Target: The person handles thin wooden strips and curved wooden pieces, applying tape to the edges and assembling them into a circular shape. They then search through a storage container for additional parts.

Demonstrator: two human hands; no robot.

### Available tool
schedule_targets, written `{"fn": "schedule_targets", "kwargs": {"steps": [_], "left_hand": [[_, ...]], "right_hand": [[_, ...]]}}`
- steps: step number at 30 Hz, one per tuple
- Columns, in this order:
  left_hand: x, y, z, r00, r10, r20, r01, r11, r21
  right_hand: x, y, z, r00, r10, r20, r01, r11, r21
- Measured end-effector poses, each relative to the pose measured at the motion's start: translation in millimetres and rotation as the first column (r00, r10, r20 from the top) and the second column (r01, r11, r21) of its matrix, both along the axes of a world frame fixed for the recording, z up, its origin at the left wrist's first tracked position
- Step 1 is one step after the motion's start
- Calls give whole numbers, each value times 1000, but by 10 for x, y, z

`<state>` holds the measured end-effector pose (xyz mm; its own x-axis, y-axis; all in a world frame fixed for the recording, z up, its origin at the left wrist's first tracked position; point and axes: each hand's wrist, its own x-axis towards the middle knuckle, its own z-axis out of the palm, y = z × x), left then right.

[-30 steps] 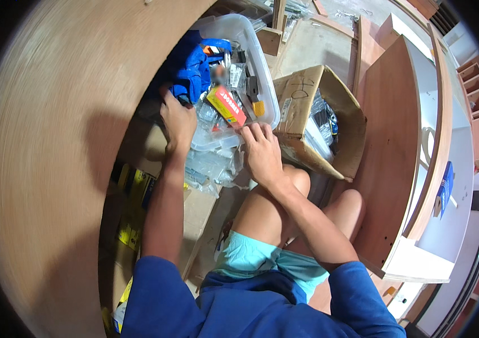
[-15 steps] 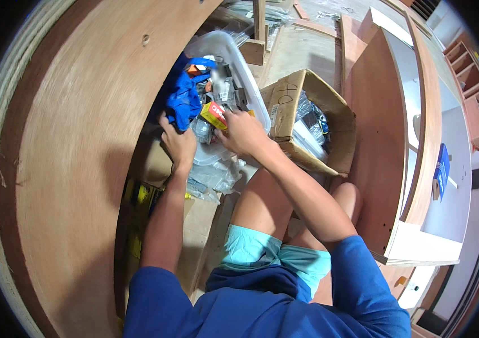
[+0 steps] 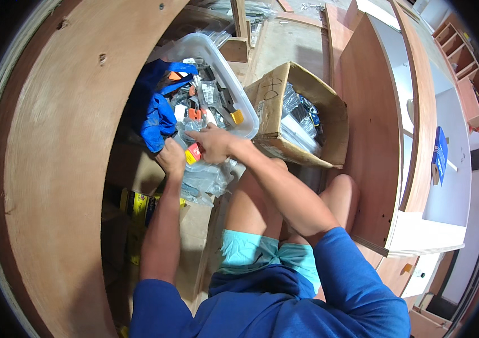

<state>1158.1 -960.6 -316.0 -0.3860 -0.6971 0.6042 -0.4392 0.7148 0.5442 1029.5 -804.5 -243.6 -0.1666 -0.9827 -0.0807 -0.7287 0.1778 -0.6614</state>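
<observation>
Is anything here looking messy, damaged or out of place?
Mostly clutter. The clear plastic bin is crammed with tools and small packets, and a blue cloth spills over its near edge. Clear plastic bags lie heaped below both hands. The cardboard box beside it looks worn, its flaps bent open. Nothing seems broken.

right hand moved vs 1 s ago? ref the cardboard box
Yes. The right hand has shifted left and up, away from the cardboard box, to the red-and-yellow pack at the clear bin rim, beside the left hand.

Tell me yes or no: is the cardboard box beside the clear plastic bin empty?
No. The cardboard box holds clear plastic packets with dark parts, right of the plastic bin.
</observation>
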Motion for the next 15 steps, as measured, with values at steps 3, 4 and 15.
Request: {"fn": "schedule_targets", "kwargs": {"steps": [3, 4, 15], "left_hand": [[-12, 31, -53, 991, 8, 135, -25, 992, 127], [-6, 88, 15, 985, 14, 174, -47, 982, 185], [60, -14, -96, 996, 36, 76, -47, 987, 153]], "right_hand": [[-385, -113, 267, 993, 30, 110, -42, 993, 107], [-427, -187, 304, 998, 32, 59, -39, 992, 120], [-53, -645, -32, 710, -102, -697, 112, 993, -30]]}}
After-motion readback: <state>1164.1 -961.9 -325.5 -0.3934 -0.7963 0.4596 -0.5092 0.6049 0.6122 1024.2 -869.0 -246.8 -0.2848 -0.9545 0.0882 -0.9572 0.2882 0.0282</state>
